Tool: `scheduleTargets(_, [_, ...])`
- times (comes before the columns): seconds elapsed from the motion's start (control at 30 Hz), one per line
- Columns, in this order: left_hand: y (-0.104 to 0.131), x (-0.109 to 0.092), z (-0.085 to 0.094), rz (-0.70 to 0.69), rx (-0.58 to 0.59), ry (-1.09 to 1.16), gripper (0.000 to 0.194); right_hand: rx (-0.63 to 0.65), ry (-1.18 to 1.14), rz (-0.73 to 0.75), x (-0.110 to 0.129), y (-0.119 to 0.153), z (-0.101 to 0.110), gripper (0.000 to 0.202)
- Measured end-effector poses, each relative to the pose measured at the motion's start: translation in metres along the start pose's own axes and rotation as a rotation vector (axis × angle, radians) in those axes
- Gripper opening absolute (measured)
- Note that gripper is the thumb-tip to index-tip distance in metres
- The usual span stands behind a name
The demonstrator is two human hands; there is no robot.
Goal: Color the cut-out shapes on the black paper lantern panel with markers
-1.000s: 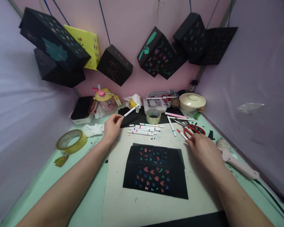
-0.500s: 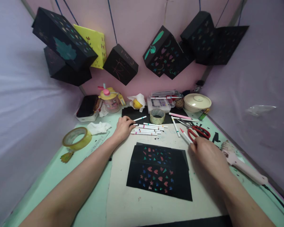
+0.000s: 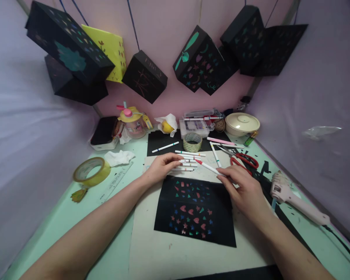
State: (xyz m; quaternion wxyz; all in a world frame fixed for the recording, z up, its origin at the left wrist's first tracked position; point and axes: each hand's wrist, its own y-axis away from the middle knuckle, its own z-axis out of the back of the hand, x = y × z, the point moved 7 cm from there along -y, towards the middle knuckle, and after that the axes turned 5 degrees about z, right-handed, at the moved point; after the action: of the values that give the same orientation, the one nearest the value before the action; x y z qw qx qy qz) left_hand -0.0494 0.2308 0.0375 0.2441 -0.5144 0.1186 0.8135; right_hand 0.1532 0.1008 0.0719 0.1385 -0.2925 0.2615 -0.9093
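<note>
My right hand (image 3: 245, 188) is closed around a white marker (image 3: 210, 168), its red tip pointing left. My left hand (image 3: 163, 167) has its thumb and fingers pinched close to that tip, beside several white markers (image 3: 189, 165) lying on the pale sheet. A small white end shows at the left fingertips, too hard to make out among the markers. Below both hands lies a folded black paper (image 3: 195, 210) with red, blue and green stars, hearts and other small shapes.
Red-handled scissors (image 3: 245, 160) and a glue gun (image 3: 299, 202) lie right. Tape rolls (image 3: 91, 172) (image 3: 192, 142), a ruler (image 3: 116, 182), a cup (image 3: 134, 122) and a lidded bowl (image 3: 242, 124) surround the sheet. Black paper boxes (image 3: 146, 77) hang above.
My left hand has moved right and slightly down, away from the blue-and-green-ended marker on the black paper. My right hand has brought the red-tipped marker left, towards it.
</note>
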Motion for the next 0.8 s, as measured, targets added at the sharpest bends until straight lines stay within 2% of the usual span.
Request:
scheduleTargets(0.2, [0.001,0.003,-0.006,-0.003,0.039,-0.016,0.019,0.077,-0.035,0.036,0.007,0.001,-0.007,0.017])
scheduleTargets(0.43, [0.005,-0.007,-0.013,-0.030,0.089,-0.040,0.017,0.121,-0.017,0.038,0.003,0.003,-0.015,0.018])
scheduleTargets(0.6, [0.010,-0.015,-0.021,-0.108,0.143,-0.052,0.015,0.177,-0.017,0.045,0.004,0.004,-0.020,0.019])
scheduleTargets(0.8, [0.015,-0.018,-0.027,-0.028,0.151,-0.022,0.012,0.191,-0.062,0.016,0.008,0.005,-0.026,0.016])
